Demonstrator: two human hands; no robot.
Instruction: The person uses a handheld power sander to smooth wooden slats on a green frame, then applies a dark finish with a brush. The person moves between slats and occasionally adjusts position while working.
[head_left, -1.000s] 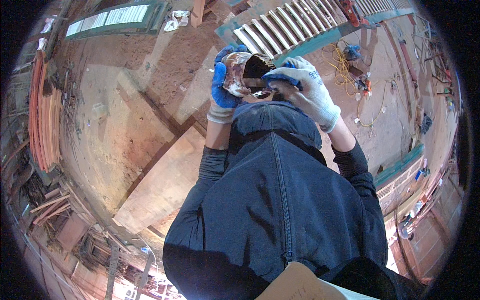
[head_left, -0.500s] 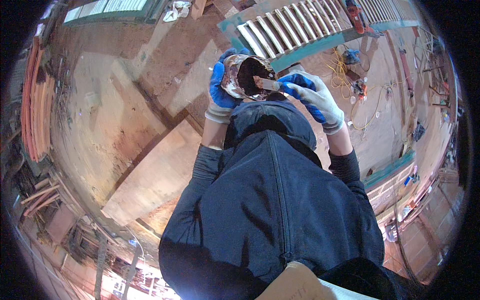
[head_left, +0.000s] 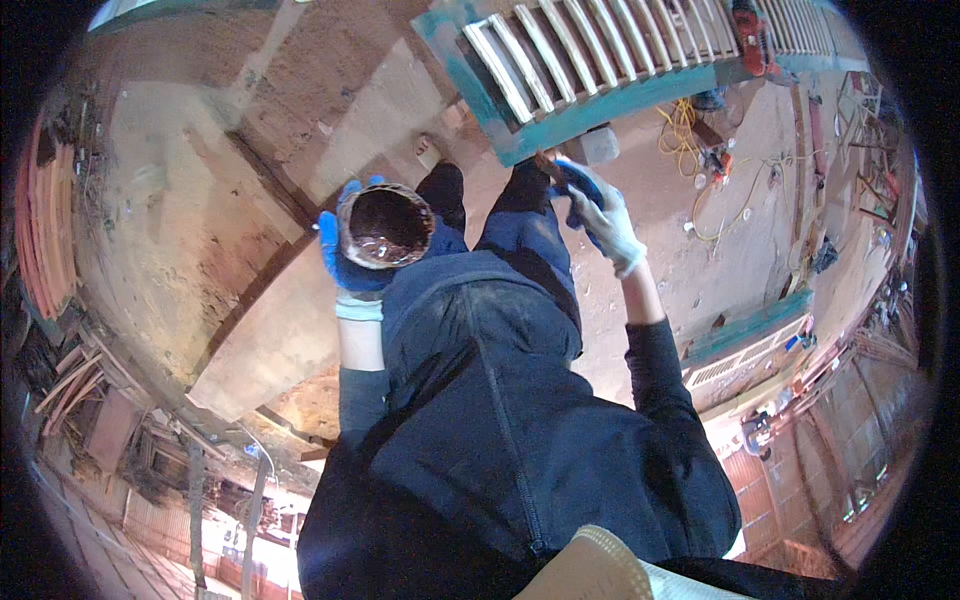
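My left hand (head_left: pixel 347 262), in a blue and white work glove, is wrapped round the side of a round can (head_left: pixel 350 232). The can's wall is smeared brown and white, and its open mouth shows a dark brown inside. Out to the right, my gloved right hand (head_left: pixel 597 208) is closed on a putty knife (head_left: pixel 547 166); its brown-coated end points up and left, while the handle is mostly hidden by the fingers. That blade lies just in front of the near edge of a teal frame (head_left: pixel 530 142) with pale slats.
A red power tool (head_left: pixel 752 42) rests on the slatted frame. Beside it stands a translucent container (head_left: pixel 600 146). Yellow cord (head_left: pixel 682 125) lies looped on the floor to the right. A wide board (head_left: pixel 265 335) lies at left, with stacked planks (head_left: pixel 45 225) farther out.
The putty knife has come out of the can's mouth. My left hand has lowered the can to the left; my right hand has moved apart from it, near the slatted frame.
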